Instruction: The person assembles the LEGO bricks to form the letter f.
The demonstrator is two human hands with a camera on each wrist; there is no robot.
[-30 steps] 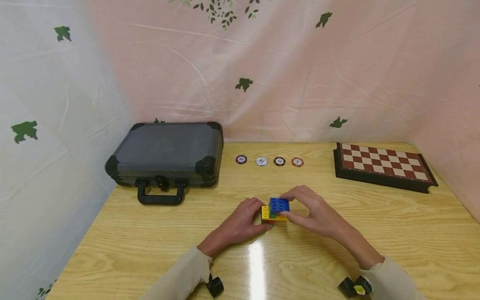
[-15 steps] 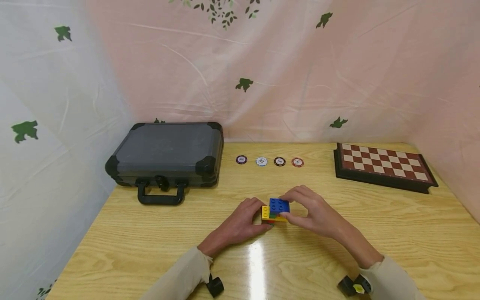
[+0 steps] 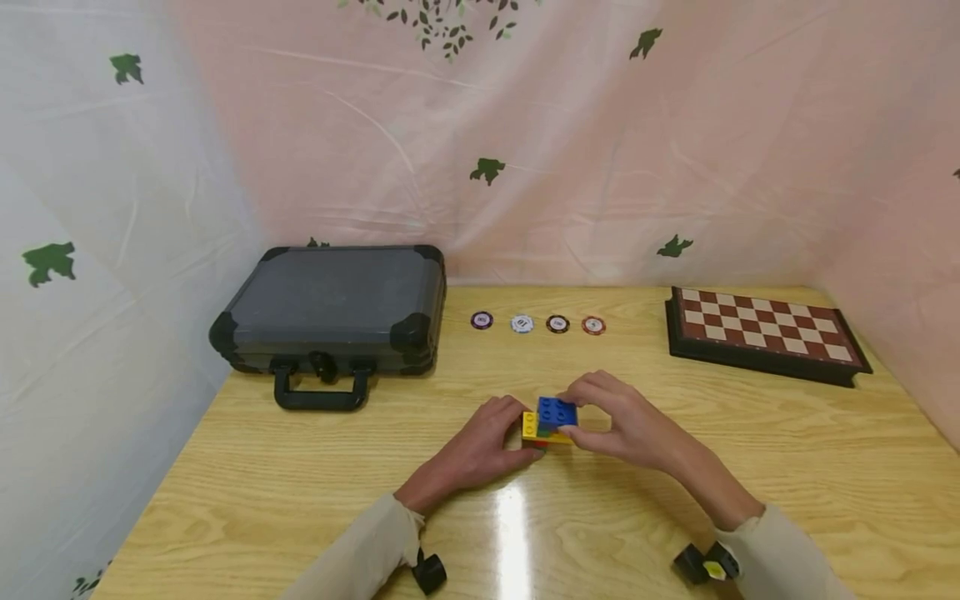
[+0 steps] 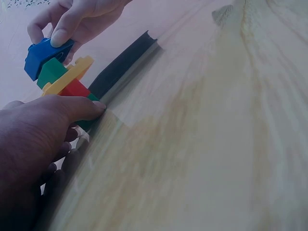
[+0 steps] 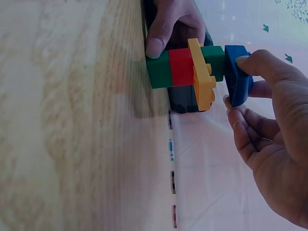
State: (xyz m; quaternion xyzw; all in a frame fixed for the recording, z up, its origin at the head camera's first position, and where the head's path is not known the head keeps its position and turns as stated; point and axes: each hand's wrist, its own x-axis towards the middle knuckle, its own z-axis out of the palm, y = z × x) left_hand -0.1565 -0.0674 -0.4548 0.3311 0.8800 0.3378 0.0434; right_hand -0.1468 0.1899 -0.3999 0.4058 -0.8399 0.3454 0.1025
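Note:
A small stack of toy building bricks stands on the wooden table between the hands. From the bottom it has a green brick (image 5: 160, 72), a red brick (image 5: 181, 66), a flat yellow brick (image 5: 203, 77) and an upper green brick (image 5: 212, 62). My left hand (image 3: 480, 443) holds the base, its thumb against the bottom green brick. Pinched between thumb and fingers of my right hand (image 3: 626, 421) is a blue brick (image 3: 557, 412), slightly tilted at the top of the upper green brick. It overhangs toward the right, while the yellow brick's left studs show.
A grey case (image 3: 330, 308) with a black handle lies at the back left. Several poker chips (image 3: 522, 323) form a row at the back middle. A folded chessboard (image 3: 765, 329) rests at the back right, before a hanging cloth (image 3: 570, 125).

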